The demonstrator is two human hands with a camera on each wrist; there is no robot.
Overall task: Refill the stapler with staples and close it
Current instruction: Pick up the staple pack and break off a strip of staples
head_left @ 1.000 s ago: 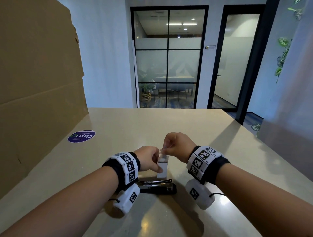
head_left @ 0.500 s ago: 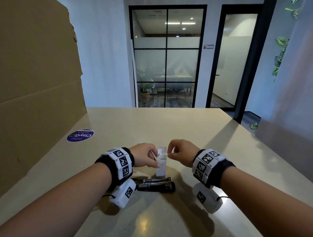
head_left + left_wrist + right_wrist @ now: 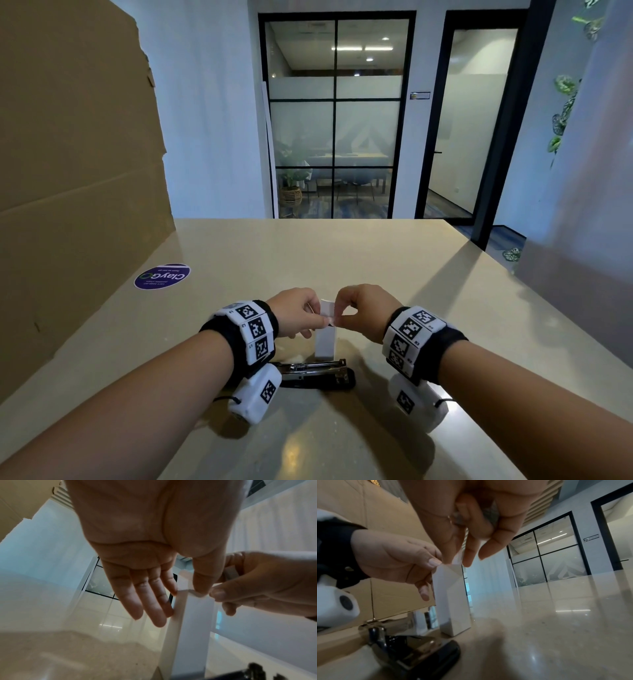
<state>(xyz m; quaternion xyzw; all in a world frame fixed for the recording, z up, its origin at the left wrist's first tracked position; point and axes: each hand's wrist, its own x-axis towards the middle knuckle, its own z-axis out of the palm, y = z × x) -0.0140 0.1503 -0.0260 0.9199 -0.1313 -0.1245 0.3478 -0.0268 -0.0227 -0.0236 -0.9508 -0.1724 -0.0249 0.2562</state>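
Observation:
A small white staple box (image 3: 325, 344) stands upright on the beige table (image 3: 359, 260), just behind the black stapler (image 3: 315, 375), which lies open with its metal channel up. My left hand (image 3: 323, 320) pinches the box's top edge from the left, thumb on the near corner (image 3: 200, 586). From the right, my right hand (image 3: 337, 321) pinches the raised top flap (image 3: 458, 558) between thumb and forefinger. The box (image 3: 452, 601) and the stapler (image 3: 419, 653) also show in the right wrist view. Something grey sits in my right hand's curled fingers; I cannot tell what.
A tall brown cardboard sheet (image 3: 68, 171) leans along the table's left side, with a round purple sticker (image 3: 161, 276) on the tabletop beside it. The table's right edge (image 3: 479, 246) runs diagonally. Glass partitions stand beyond the far edge.
My right hand came down from over the box top to its right side. The top flap now stands raised between both hands. Box and stapler have not moved.

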